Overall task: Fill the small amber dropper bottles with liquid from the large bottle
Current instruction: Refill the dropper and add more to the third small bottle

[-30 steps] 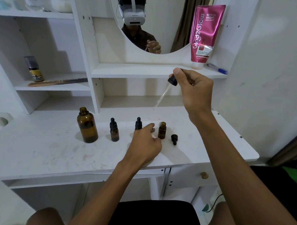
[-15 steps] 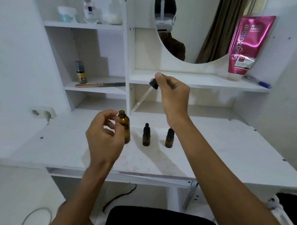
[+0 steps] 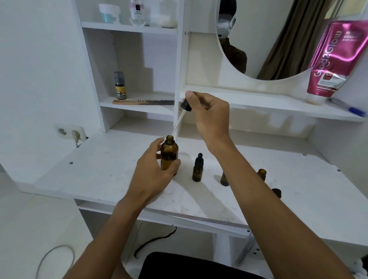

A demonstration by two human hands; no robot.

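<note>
My left hand point(image 3: 153, 171) grips the large amber bottle point(image 3: 169, 153), which stands open on the white desk point(image 3: 109, 169). My right hand point(image 3: 209, 115) pinches the black bulb of a glass dropper point(image 3: 181, 116); its tip sits just at the large bottle's mouth. To the right stands a small amber bottle point(image 3: 197, 169) with a black dropper cap. A second small bottle point(image 3: 224, 178) is partly hidden behind my right forearm. Further right stands an open small bottle point(image 3: 262, 174), and a loose black cap point(image 3: 276, 192) lies near it.
A pink tube point(image 3: 338, 58) and a blue pen point(image 3: 349, 107) sit on the shelf under the round mirror point(image 3: 279, 35). The left shelves hold a small spray bottle point(image 3: 120, 86), a comb point(image 3: 143, 102) and jars. A wall socket point(image 3: 71, 131) is at the left.
The view swung left. My left hand left the small bottles and took hold of the large bottle. My right hand carried the dropper left and down to that bottle's mouth.
</note>
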